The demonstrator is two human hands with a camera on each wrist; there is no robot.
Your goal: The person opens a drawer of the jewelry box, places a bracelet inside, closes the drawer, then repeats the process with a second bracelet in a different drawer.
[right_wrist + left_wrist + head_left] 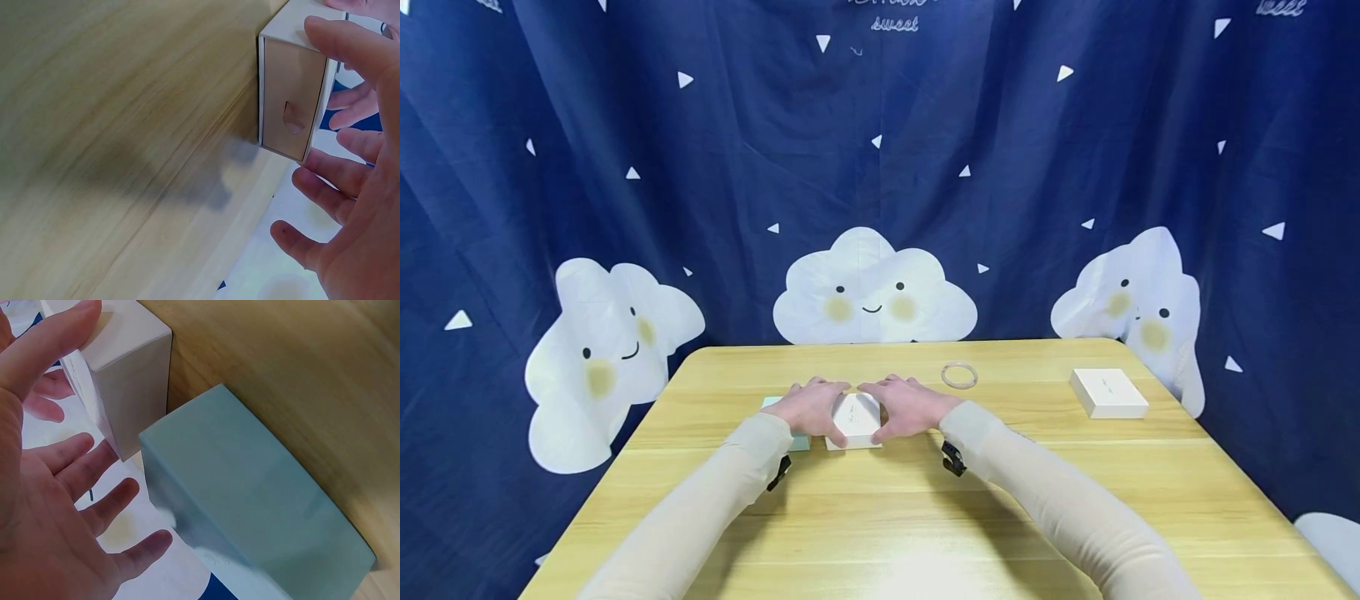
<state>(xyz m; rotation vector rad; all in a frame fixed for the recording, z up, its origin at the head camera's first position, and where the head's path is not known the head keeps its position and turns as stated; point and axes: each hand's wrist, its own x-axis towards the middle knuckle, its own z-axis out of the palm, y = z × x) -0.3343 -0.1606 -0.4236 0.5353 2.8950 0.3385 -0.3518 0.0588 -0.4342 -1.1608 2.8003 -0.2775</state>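
Observation:
A small white box with script lettering on top stands on the table between both hands. My left hand holds its left side, the thumb on the near face and fingers at the far edge. From the right, my right hand holds it likewise, with the thumb along the near face. The right wrist view shows the box's beige drawer end with a small ribbon pull. A mint green box stands just left of the white one, partly covered by my left hand in the head view.
A pale bangle lies toward the back of the wooden table, right of my right hand. Another white box stands near the right edge. Behind the table hangs a navy curtain with clouds.

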